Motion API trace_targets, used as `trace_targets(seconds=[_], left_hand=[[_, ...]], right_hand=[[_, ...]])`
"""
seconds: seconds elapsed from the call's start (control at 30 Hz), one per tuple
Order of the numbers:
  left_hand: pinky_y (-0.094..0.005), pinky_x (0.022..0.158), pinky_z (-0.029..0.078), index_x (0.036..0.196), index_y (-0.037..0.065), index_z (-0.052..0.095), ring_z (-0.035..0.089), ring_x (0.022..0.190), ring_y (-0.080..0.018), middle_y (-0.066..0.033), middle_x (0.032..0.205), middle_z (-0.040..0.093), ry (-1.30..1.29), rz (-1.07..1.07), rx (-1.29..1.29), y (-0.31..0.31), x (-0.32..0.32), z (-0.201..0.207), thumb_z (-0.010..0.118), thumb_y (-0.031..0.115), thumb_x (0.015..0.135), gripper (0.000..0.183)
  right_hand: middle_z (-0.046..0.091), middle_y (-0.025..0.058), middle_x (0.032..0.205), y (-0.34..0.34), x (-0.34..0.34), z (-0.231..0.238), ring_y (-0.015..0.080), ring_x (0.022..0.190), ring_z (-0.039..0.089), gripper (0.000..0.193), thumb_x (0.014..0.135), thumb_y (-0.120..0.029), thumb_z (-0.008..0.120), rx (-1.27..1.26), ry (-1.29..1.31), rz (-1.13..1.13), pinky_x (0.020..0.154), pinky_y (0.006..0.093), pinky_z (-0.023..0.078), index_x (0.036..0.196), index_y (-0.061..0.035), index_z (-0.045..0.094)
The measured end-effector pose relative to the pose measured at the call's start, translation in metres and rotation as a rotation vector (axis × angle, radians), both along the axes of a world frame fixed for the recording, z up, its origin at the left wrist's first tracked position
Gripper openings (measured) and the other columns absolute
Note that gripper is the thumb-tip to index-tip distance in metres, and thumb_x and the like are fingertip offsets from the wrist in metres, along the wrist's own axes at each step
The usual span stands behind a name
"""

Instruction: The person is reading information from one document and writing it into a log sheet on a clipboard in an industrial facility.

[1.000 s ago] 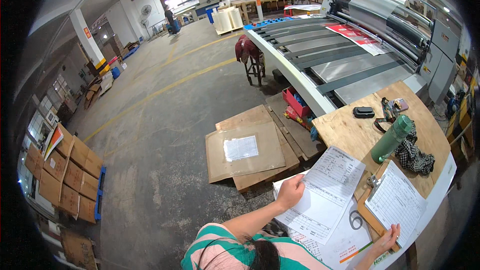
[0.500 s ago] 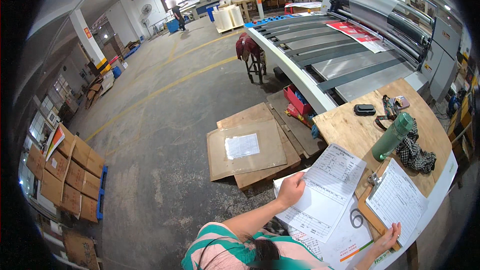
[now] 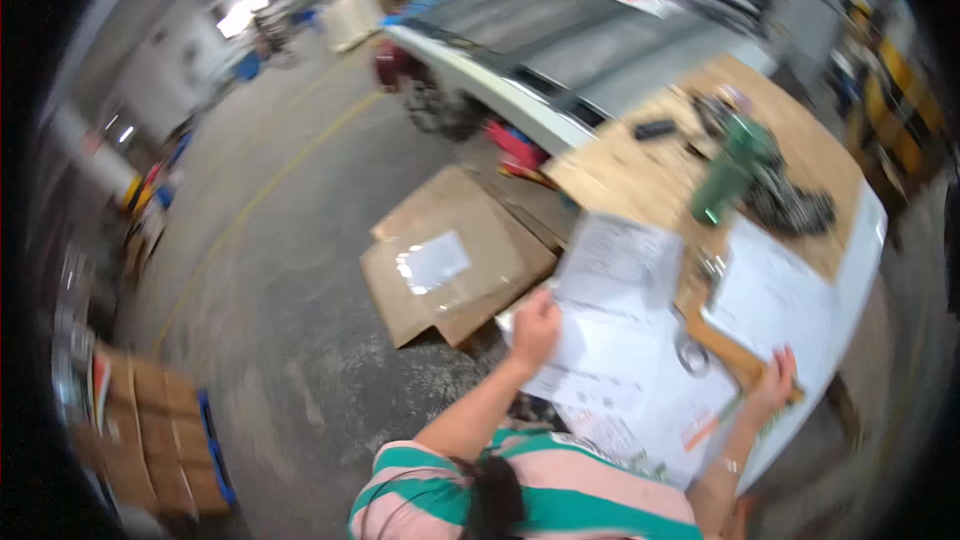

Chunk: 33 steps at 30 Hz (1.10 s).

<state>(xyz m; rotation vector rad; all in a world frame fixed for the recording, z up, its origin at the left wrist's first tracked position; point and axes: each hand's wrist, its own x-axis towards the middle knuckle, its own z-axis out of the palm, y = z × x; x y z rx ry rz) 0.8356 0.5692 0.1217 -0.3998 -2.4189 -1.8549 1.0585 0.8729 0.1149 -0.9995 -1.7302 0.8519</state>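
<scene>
My left hand [image 3: 537, 328] is closed on the left edge of a printed paper form [image 3: 618, 265], whose upper part is lifted and bent over the white sheets below. My right hand [image 3: 772, 387] grips the lower corner of a brown clipboard [image 3: 728, 352]. Under its metal clip lies a white gridded sheet [image 3: 768, 292]. Beneath both hands spreads a larger white sheet [image 3: 680, 410] with a dark handwritten mark. A green bottle [image 3: 728, 172] stands just beyond the clipboard. Motion blur hides the print and finger details.
On the plywood tabletop [image 3: 610, 175] are a black case [image 3: 655, 129] and a checkered cloth [image 3: 790, 202]. Flattened cardboard [image 3: 470, 250] lies left of the table. A large machine bed [image 3: 520, 25] stands beyond it. Stacked cartons [image 3: 165, 430] sit on a blue pallet at far left.
The whole view has swung, shifting the table and machine left and up in the picture, and has blurred. My left hand stays on the paper form; my right stays at the clipboard.
</scene>
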Motion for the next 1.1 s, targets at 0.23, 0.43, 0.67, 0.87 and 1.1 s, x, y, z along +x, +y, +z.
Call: trace_targets(seconds=[0.23,0.43,0.67,0.87,1.1], left_hand=[[-0.0226,0.062,0.039,0.088,-0.003,0.054,0.046,0.070,-0.0084,-0.0024,0.076,0.053,-0.182,-0.091,-0.041,-0.004,-0.001,0.032,0.042,0.002,0.079,0.016],[-0.0213,0.065,0.040,0.090,-0.004,0.054,0.049,0.073,-0.0091,-0.0051,0.083,0.057,-0.203,-0.113,0.015,-0.005,0.003,0.024,0.042,0.002,0.080,0.017],[-0.0230,0.068,0.041,0.090,-0.006,0.054,0.051,0.075,-0.0104,-0.0061,0.084,0.058,-0.194,-0.154,0.074,0.006,0.004,0.023,0.041,0.002,0.081,0.017],[-0.0228,0.057,0.036,0.081,-0.001,0.051,0.042,0.065,-0.0077,-0.0009,0.070,0.048,-0.217,-0.076,-0.026,0.002,-0.006,0.036,0.042,0.004,0.081,0.010],[-0.0268,0.048,0.034,0.075,-0.001,0.049,0.039,0.055,-0.0084,-0.0036,0.058,0.043,-0.095,-0.016,-0.050,-0.002,-0.002,0.010,0.045,0.005,0.075,0.007]], right_hand=[[0.053,0.0141,0.109,-0.023,-0.020,0.041,0.0199,0.099,0.051,0.029,0.080,0.002,0.044,-0.258,0.209,-0.021,0.088,0.0288,0.038,0.108,0.0034,0.049],[0.056,0.0142,0.103,-0.029,-0.011,0.078,0.0216,0.098,0.054,0.028,0.088,-0.008,0.038,-0.204,0.194,-0.039,0.088,0.0297,0.040,0.112,0.0037,0.046],[0.057,0.0123,0.099,-0.004,-0.012,0.091,0.0159,0.087,0.055,0.032,0.090,-0.018,0.042,-0.173,0.364,-0.102,0.077,0.0255,0.044,0.112,0.0041,0.048],[0.057,0.0043,0.079,0.009,-0.027,0.087,0.0094,0.070,0.052,0.027,0.086,-0.020,0.052,-0.327,0.231,-0.082,0.066,0.0215,0.043,0.093,0.0041,0.059],[0.058,0.0035,0.076,0.000,-0.026,0.044,0.0096,0.066,0.053,0.021,0.085,-0.017,0.051,-0.366,0.217,-0.108,0.063,0.0223,0.046,0.091,-0.0001,0.060]])
